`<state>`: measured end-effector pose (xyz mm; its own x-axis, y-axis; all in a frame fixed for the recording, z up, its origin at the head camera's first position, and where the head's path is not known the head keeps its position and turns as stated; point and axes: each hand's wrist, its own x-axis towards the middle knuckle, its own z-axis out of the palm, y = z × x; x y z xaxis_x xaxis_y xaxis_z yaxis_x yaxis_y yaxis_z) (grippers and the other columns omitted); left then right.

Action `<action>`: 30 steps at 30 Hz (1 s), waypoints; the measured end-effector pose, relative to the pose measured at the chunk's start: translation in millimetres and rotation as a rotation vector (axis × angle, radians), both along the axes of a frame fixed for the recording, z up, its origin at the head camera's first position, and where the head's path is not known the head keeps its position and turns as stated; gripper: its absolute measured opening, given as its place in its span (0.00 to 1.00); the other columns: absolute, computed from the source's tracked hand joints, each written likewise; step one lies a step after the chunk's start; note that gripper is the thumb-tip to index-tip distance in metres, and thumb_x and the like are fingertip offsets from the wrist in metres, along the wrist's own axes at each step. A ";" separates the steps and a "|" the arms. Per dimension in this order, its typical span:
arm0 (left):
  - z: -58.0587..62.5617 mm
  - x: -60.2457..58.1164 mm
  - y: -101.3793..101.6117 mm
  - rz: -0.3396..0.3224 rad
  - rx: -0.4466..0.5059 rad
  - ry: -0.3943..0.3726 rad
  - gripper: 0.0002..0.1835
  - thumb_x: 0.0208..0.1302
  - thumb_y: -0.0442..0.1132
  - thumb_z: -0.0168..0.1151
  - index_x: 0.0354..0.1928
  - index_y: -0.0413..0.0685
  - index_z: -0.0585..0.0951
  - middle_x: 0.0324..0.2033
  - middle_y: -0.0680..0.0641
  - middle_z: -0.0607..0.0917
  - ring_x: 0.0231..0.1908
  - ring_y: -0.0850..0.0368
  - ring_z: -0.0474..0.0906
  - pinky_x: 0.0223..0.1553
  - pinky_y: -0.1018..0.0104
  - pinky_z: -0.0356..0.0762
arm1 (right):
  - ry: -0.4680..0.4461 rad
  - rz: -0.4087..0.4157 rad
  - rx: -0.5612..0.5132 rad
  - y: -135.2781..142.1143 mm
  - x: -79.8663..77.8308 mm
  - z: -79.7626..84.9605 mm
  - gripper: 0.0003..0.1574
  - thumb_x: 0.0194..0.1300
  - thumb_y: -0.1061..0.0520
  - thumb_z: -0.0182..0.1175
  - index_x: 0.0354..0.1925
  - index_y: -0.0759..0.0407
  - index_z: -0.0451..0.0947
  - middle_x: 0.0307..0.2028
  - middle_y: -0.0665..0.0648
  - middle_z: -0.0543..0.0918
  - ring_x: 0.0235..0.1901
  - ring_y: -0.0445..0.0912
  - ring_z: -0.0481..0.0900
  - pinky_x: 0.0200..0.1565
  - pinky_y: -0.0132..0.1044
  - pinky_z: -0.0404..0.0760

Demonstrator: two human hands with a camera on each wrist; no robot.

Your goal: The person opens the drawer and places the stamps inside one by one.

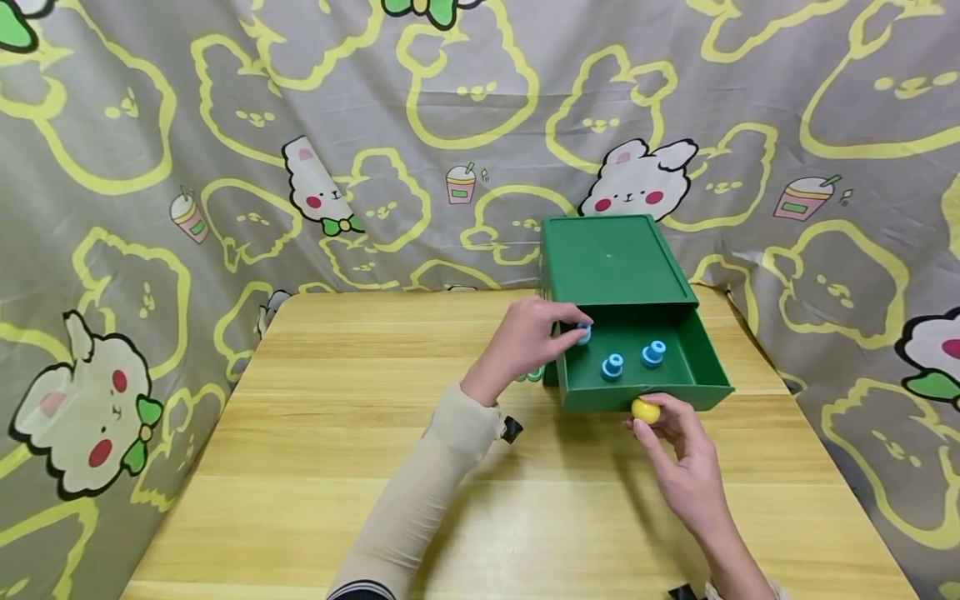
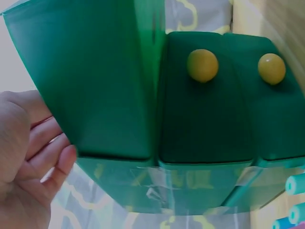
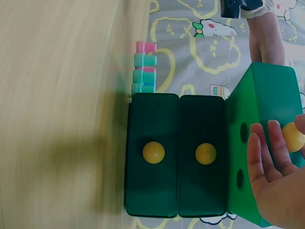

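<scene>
The top drawer [image 1: 600, 402] of a green drawer cabinet [image 1: 618, 258] is pulled out towards me. My left hand [image 1: 528, 342] reaches over the drawer's left wall and pinches a small blue peg-shaped piece [image 1: 584, 335] between thumb and fingertips. Two more blue pieces with round bases, one nearer [image 1: 612, 367] and one further right [image 1: 653, 354], stand on the drawer floor. At the drawer's front, my right hand [image 1: 686, 458] holds the round yellow knob [image 1: 646, 411] with thumb and fingers. The left wrist view shows the left hand's lower fingers beside the drawer wall; the pinched piece is out of that view.
Two closed drawers with yellow knobs [image 3: 153, 152] lie below the open one. Several teal [image 3: 145, 60] and pink pieces [image 3: 146, 46] stand on the table at the cabinet's left side. A patterned grey curtain [image 1: 465, 117] hangs behind the wooden table [image 1: 315, 400].
</scene>
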<state>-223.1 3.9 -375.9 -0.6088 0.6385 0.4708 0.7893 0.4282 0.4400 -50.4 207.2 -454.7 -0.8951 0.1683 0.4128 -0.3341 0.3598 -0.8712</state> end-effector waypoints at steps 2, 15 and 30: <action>4.0 -0.5 2.5 -0.007 -0.052 -0.014 0.10 0.71 0.44 0.69 0.48 0.51 0.91 0.43 0.53 0.92 0.43 0.61 0.87 0.46 0.70 0.81 | -0.001 0.001 -0.002 0.1 0.0 0.4 0.23 0.71 0.74 0.58 0.62 0.66 0.73 0.44 0.43 0.86 0.43 0.36 0.87 0.51 0.21 0.79; 14.7 1.4 11.2 0.053 -0.216 -0.082 0.09 0.71 0.45 0.68 0.48 0.55 0.90 0.42 0.56 0.92 0.43 0.65 0.87 0.48 0.70 0.81 | -0.016 0.000 -0.003 0.0 -0.2 2.0 0.23 0.71 0.74 0.59 0.62 0.66 0.74 0.44 0.43 0.86 0.44 0.37 0.87 0.51 0.21 0.79; 11.8 1.6 10.7 0.060 -0.192 -0.118 0.11 0.73 0.44 0.67 0.52 0.55 0.89 0.46 0.56 0.92 0.46 0.66 0.87 0.53 0.69 0.80 | -0.020 0.004 -0.010 0.4 -0.7 1.0 0.22 0.71 0.73 0.58 0.62 0.66 0.73 0.43 0.44 0.86 0.43 0.35 0.86 0.51 0.21 0.79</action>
<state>-221.5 14.5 -364.1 -0.6917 0.6708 0.2675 0.7082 0.5575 0.4333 -51.1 207.7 -453.6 -0.9037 0.1692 0.3934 -0.3181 0.3498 -0.8812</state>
